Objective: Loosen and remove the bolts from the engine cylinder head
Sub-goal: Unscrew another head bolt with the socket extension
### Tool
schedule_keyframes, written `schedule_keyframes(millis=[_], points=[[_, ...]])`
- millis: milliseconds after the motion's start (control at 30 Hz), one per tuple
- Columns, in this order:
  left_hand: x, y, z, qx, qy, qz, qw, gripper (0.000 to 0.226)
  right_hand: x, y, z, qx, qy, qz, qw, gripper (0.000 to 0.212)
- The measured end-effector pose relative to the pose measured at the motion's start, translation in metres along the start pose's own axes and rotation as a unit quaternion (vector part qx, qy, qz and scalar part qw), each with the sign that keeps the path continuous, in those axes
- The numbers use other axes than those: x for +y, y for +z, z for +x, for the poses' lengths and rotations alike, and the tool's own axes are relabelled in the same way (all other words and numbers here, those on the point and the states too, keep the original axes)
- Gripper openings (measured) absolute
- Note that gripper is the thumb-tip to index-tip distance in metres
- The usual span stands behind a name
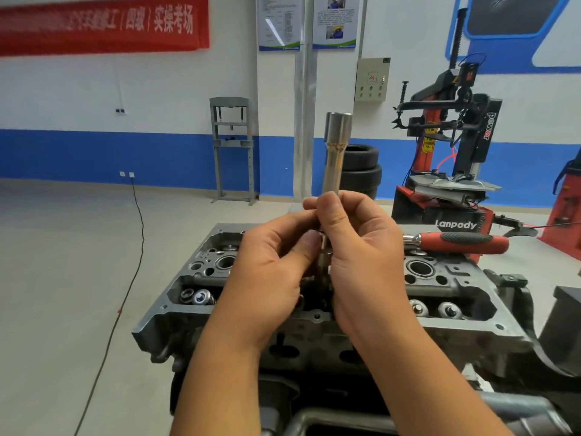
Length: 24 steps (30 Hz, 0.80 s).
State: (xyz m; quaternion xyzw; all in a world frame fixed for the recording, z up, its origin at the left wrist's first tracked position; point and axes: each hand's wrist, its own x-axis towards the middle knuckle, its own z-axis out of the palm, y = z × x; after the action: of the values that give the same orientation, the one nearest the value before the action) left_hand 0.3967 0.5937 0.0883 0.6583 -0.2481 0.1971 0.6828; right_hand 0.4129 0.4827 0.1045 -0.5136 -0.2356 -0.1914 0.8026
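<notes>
Over the cylinder head (471,313), a person holds a long socket (335,146) upright at the centre of the view, its wide end at 12 o'clock. The right hand (361,247) wraps its fingers round the socket's lower shaft, while the left hand (270,265) pinches something at its base, thumb pressed against the metal (whether that is a bolt caught in the socket cannot be told). The ratchet (459,242), red-handled, lies on the head at 3 o'clock from the hands, out of use. By the look of it, the step in hand is hand-work between bolts: freeing a drawn bolt or readying the socket. The next move likely calls for setting the socket squarely over a remaining bolt, then taking up the ratchet. No bolt shows plainly among the valve springs (198,296).
</notes>
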Motion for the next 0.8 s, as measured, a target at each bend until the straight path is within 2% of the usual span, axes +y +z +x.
schedule_keyframes(millis=[200,300,367,500,567,700,800], points=[[-0.0031,0.0060,-0.0001,0.097,0.025,0.039,0.994,0.030,-0.0001,-0.0003,-0.0013,-0.016,0.004,0.005,1.000,0.032],[-0.0032,0.0047,0.0000,0.086,0.029,0.048,0.995,0.026,-0.0008,-0.0011,-0.0014,0.010,-0.015,0.005,1.000,0.028],[-0.0026,0.0033,0.0000,0.050,0.031,0.037,0.998,0.022,-0.0002,-0.0023,-0.0009,0.019,-0.026,-0.001,0.999,0.023],[-0.0011,0.0011,-0.0009,-0.003,0.009,0.020,1.000,0.028,0.0005,-0.0028,-0.0011,0.006,-0.026,-0.016,1.000,0.013],[-0.0017,0.0035,0.0002,0.022,0.020,0.041,0.999,0.026,0.0015,-0.0026,-0.0011,0.001,-0.031,-0.028,0.999,0.017],[-0.0041,0.0093,0.0004,0.121,0.027,0.063,0.990,0.029,0.0002,-0.0003,-0.0024,-0.014,-0.013,-0.017,1.000,0.035],[-0.0035,0.0078,-0.0009,0.105,0.036,0.060,0.992,0.022,0.0003,-0.0019,-0.0018,0.007,-0.023,-0.008,1.000,0.025]])
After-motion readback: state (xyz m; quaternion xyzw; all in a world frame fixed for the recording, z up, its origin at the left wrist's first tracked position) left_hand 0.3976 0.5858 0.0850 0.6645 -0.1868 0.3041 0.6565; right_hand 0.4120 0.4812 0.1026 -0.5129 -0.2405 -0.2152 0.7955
